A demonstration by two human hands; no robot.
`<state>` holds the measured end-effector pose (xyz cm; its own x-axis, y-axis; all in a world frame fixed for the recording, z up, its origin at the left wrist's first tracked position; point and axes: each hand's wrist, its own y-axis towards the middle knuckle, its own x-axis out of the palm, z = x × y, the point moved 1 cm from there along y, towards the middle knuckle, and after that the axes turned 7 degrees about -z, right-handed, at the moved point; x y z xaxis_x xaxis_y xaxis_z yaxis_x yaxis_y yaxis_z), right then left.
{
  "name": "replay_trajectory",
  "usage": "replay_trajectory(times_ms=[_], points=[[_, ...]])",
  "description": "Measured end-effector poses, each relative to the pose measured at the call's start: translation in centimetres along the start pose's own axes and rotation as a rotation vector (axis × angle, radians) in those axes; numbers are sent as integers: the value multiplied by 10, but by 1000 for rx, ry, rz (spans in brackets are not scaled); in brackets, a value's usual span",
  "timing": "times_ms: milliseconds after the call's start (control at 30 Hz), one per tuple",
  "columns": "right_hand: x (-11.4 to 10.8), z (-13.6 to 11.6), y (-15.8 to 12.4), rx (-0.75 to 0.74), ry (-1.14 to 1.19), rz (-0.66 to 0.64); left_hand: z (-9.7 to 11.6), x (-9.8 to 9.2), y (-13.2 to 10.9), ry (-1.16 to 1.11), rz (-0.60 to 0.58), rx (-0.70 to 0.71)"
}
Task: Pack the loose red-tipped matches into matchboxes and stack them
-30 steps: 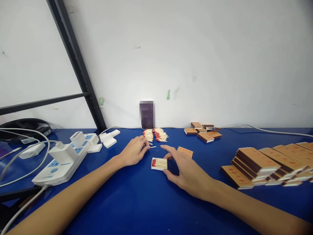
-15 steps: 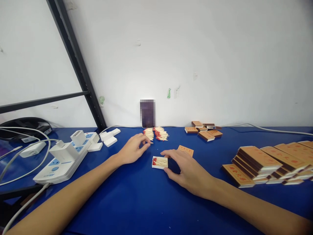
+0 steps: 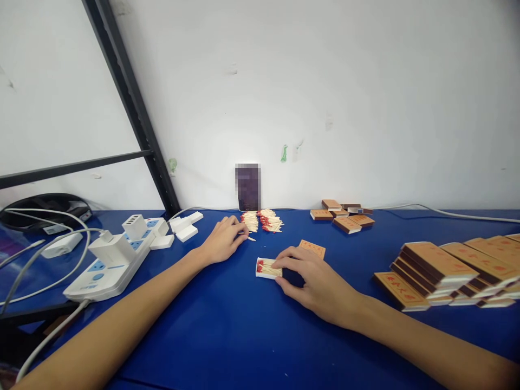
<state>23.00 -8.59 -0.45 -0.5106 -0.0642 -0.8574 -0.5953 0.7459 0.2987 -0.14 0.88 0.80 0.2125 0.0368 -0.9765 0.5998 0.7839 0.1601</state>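
Observation:
A white matchbox tray [image 3: 265, 267] filled with red-tipped matches lies on the blue table [image 3: 227, 336]. My right hand [image 3: 314, 283] rests beside it, fingers curled, thumb and forefinger on the tray's right end. My left hand [image 3: 222, 241] reaches toward two heaps of loose matches [image 3: 262, 221] by the wall, its fingertips pinched at a single match [image 3: 251, 238]. An orange matchbox sleeve [image 3: 312, 248] lies just behind my right hand.
Rows of closed orange matchboxes [image 3: 447, 268] fill the right side. A smaller group of matchboxes [image 3: 342, 213] lies at the back. A white power strip [image 3: 114, 259] with chargers and cables sits at left. A black metal frame [image 3: 134, 116] leans against the wall.
My left hand has moved back toward the match heaps and closed its fingertips on a match. My right hand's fingers have settled on the tray's right end. The camera shifted slightly.

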Motion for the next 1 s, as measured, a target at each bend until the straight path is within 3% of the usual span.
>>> replay_trajectory(times_ms=[233,433,567,667,767,900,1000], points=[[0,-1,-1,3,10,3,9,-6,-8,1,-71,91],[1,1,-2,55,67,36,47,-22,-22,-186,-97,198],[1,1,-4,99,100,19,67,-22,-27,-241,-142,222],[1,1,-3,102,93,23,61,-17,-24,-204,-26,160],[1,1,-2,61,62,36,42,-13,-19,-52,106,67],[0,0,-2,-6,17,24,21,-6,-16,135,43,6],[0,1,-3,-15,7,14,19,-5,-15,136,-26,32]])
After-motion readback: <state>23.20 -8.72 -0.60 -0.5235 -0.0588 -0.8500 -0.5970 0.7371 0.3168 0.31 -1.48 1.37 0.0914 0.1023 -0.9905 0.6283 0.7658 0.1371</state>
